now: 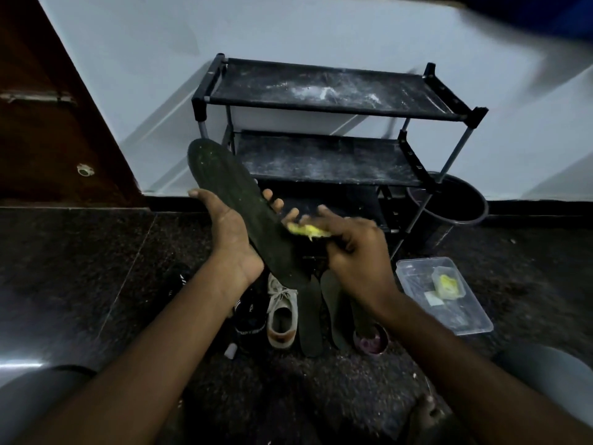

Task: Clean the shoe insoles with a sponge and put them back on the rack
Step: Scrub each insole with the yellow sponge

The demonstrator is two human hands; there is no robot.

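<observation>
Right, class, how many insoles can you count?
3: one insole in the left hand, two insoles on the floor beside the white shoe; more may hide behind the right forearm.

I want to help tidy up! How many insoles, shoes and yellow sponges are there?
Insoles: 3, one in the left hand, two on the floor; another may hide behind the right arm.
Shoes: 3, one white, two black.
Yellow sponges: 2, one in the right hand, one in the clear box.
Total: 8
</observation>
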